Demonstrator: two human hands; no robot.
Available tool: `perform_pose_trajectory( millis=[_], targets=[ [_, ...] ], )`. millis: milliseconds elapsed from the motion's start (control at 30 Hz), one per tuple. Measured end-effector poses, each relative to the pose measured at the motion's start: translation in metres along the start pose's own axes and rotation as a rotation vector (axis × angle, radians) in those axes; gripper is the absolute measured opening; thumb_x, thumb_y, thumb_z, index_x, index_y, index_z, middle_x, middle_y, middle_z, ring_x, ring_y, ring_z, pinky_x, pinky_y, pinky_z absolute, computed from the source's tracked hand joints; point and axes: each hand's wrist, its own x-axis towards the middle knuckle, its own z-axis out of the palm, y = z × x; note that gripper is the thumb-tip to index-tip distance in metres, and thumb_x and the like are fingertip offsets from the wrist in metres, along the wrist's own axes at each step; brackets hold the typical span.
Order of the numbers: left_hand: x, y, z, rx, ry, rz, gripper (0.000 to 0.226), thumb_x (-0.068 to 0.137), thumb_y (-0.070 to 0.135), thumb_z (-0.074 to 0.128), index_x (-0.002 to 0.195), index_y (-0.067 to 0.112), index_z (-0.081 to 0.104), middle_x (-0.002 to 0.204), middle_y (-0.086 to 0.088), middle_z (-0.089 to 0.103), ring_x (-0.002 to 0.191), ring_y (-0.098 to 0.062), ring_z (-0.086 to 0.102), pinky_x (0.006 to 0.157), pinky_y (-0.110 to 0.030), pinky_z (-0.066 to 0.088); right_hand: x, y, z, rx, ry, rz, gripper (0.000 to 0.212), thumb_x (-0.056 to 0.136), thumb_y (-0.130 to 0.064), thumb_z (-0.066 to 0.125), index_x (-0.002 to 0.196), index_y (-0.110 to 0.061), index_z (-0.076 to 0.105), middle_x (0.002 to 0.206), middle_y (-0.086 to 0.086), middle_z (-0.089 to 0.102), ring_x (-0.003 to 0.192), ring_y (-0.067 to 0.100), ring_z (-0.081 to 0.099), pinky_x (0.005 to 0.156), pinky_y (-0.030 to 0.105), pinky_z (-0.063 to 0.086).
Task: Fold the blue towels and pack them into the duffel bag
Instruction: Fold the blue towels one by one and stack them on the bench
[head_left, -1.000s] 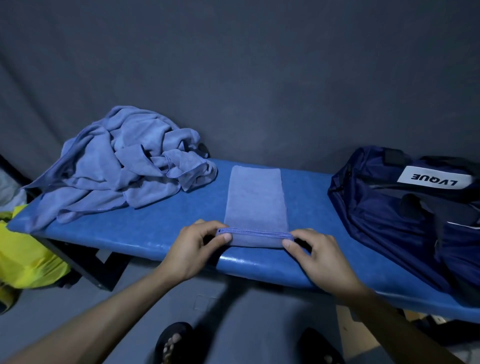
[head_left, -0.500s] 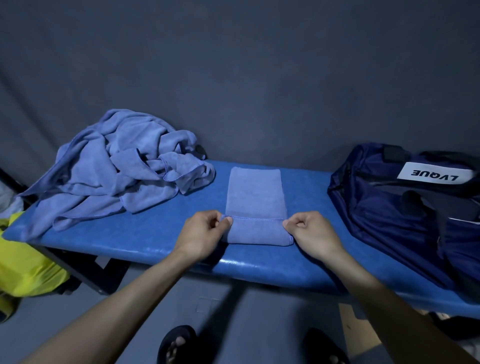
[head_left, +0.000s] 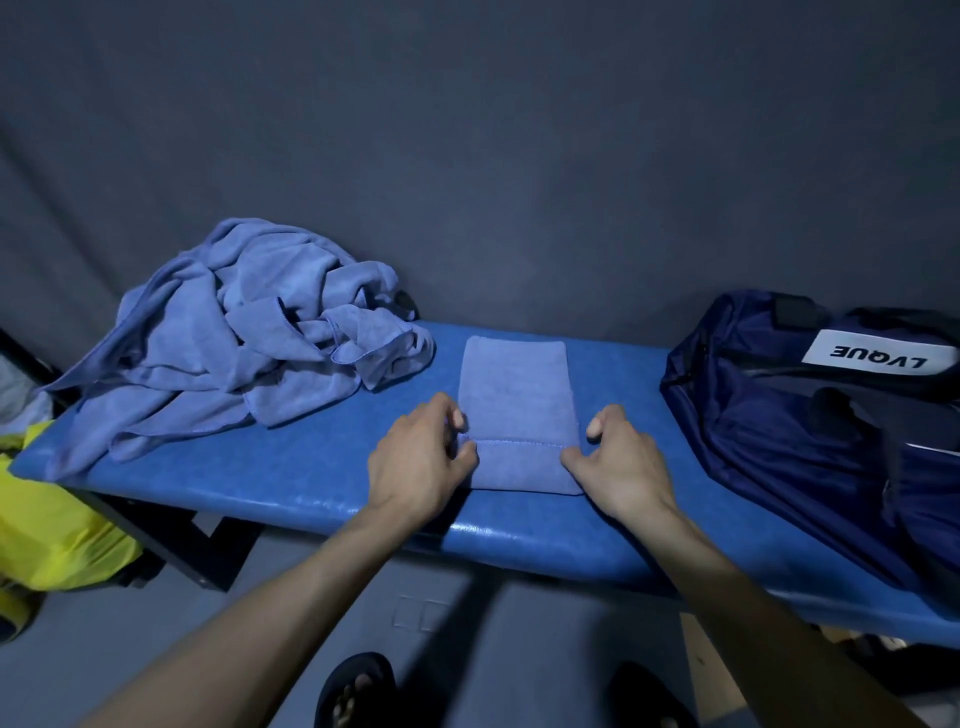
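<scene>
Folding in progress on folded towel (head_left: 515, 384), long narrow strip lying flat mid-bench, near end doubled over onto itself, stitched hem running crosswise between both hands. Left hand (head_left: 415, 457) at strip's left edge, thumb tip touching flap corner at hem, fingers curled and touching strip's left edge just beyond hem; real pinch or only contact, cannot tell. Right hand (head_left: 615, 462) at strip's right edge, thumb lying on flap's right corner at hem, fingers curled with tips beside edge farther back; firm grip or light contact, cannot tell. Both forearms reaching in from bottom of frame.

Bench (head_left: 322, 467) blue, padded, glossy along front edge, dark frame underneath at left. Towel pile (head_left: 234, 353) crumpled, unfolded, same light blue, heaped on left end of bench, one edge trailing toward left corner; apart from folded strip, blue bench showing between. Duffel bag (head_left: 779, 410) dark navy, slumped on right end of bench, well apart from strip; white label reading LVQUE, upside down from this view, on a black band near top. Bag top open or zipped, cannot tell.

Yellow bag (head_left: 47, 530) below bench at far left. Grey backdrop (head_left: 467, 156) behind bench. Dark sandals (head_left: 353, 691) at bottom edge, toes showing on left one.
</scene>
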Motion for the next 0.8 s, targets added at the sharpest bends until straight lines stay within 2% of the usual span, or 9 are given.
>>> perform_pose_trajectory(
  millis=[67, 167, 267, 333, 400, 467, 533, 700, 800],
  targets=[
    [0.001, -0.009, 0.001, 0.059, 0.096, 0.255, 0.014, 0.086, 0.029, 0.073, 0.094, 0.032, 0.062, 0.092, 0.011, 0.056, 0.086, -0.021, 0.049, 0.070, -0.039, 0.046, -0.003, 0.001, 0.000, -0.049, 0.040, -0.104, 0.029, 0.088, -0.033, 0.064, 0.097, -0.025, 0.037, 0.087, -0.003, 0.058, 0.075, 0.027, 0.057, 0.060, 0.036, 0.041],
    [0.002, -0.021, 0.004, 0.159, 0.137, 0.522, 0.008, 0.092, 0.025, 0.072, 0.093, 0.033, 0.074, 0.096, 0.013, 0.065, 0.082, -0.022, 0.049, 0.066, -0.044, 0.047, -0.007, 0.005, -0.001, -0.148, 0.168, -0.394, 0.026, 0.087, -0.018, 0.067, 0.094, -0.026, 0.043, 0.093, -0.006, 0.048, 0.075, 0.022, 0.051, 0.059, 0.034, 0.033],
    [-0.002, -0.033, -0.003, 0.180, 0.052, 0.611, 0.020, 0.096, 0.027, 0.059, 0.108, 0.031, 0.073, 0.109, 0.016, 0.069, 0.087, -0.024, 0.053, 0.070, -0.044, 0.050, -0.008, 0.012, 0.000, -0.310, 0.210, -0.747, 0.029, 0.077, 0.003, 0.068, 0.091, -0.021, 0.058, 0.092, -0.005, 0.052, 0.079, 0.021, 0.045, 0.064, 0.034, 0.033],
    [-0.006, -0.039, -0.011, 0.144, -0.042, 0.590, 0.032, 0.096, 0.036, 0.054, 0.122, 0.028, 0.070, 0.120, 0.015, 0.065, 0.096, -0.022, 0.054, 0.081, -0.043, 0.051, -0.008, 0.018, 0.000, -0.366, 0.154, -0.872, 0.025, 0.082, 0.000, 0.067, 0.096, -0.021, 0.064, 0.096, -0.007, 0.056, 0.085, 0.020, 0.047, 0.068, 0.034, 0.038],
    [-0.008, -0.043, -0.017, 0.133, -0.140, 0.575, 0.047, 0.090, 0.043, 0.056, 0.133, 0.025, 0.063, 0.130, 0.014, 0.059, 0.106, -0.019, 0.053, 0.090, -0.041, 0.049, -0.011, 0.024, -0.003, -0.343, 0.081, -0.871, 0.019, 0.091, -0.016, 0.059, 0.107, -0.023, 0.064, 0.107, -0.011, 0.057, 0.096, 0.018, 0.050, 0.077, 0.031, 0.036],
    [-0.008, -0.044, -0.018, 0.141, -0.204, 0.566, 0.055, 0.087, 0.045, 0.055, 0.139, 0.026, 0.057, 0.134, 0.015, 0.053, 0.112, -0.016, 0.049, 0.095, -0.041, 0.045, -0.013, 0.030, -0.006, -0.321, -0.003, -0.814, 0.032, 0.091, -0.035, 0.051, 0.122, -0.027, 0.059, 0.120, -0.017, 0.052, 0.108, 0.012, 0.047, 0.085, 0.028, 0.031],
    [-0.007, -0.044, -0.015, 0.107, -0.219, 0.537, 0.053, 0.088, 0.043, 0.051, 0.139, 0.029, 0.055, 0.134, 0.016, 0.051, 0.112, -0.016, 0.047, 0.095, -0.041, 0.042, -0.014, 0.033, -0.005, -0.248, -0.044, -0.741, 0.044, 0.086, -0.042, 0.053, 0.129, -0.033, 0.055, 0.126, -0.022, 0.048, 0.112, 0.007, 0.044, 0.088, 0.027, 0.031],
    [-0.005, -0.041, -0.010, -0.046, -0.163, 0.440, 0.033, 0.096, 0.044, 0.055, 0.127, 0.036, 0.061, 0.123, 0.020, 0.050, 0.106, -0.014, 0.048, 0.096, -0.035, 0.041, -0.015, 0.032, 0.004, -0.028, 0.042, -0.612, 0.033, 0.081, -0.027, 0.057, 0.113, -0.036, 0.063, 0.110, -0.028, 0.060, 0.100, 0.003, 0.048, 0.085, 0.031, 0.040],
    [-0.007, -0.043, -0.014, -0.218, -0.200, 0.395, 0.028, 0.098, 0.048, 0.053, 0.115, 0.029, 0.064, 0.120, 0.018, 0.054, 0.109, -0.013, 0.049, 0.099, -0.025, 0.038, -0.017, 0.029, -0.007, 0.091, 0.006, -0.576, 0.020, 0.088, -0.020, 0.066, 0.105, -0.031, 0.067, 0.088, -0.022, 0.061, 0.088, 0.002, 0.052, 0.077, 0.019, 0.039]
  ],
)
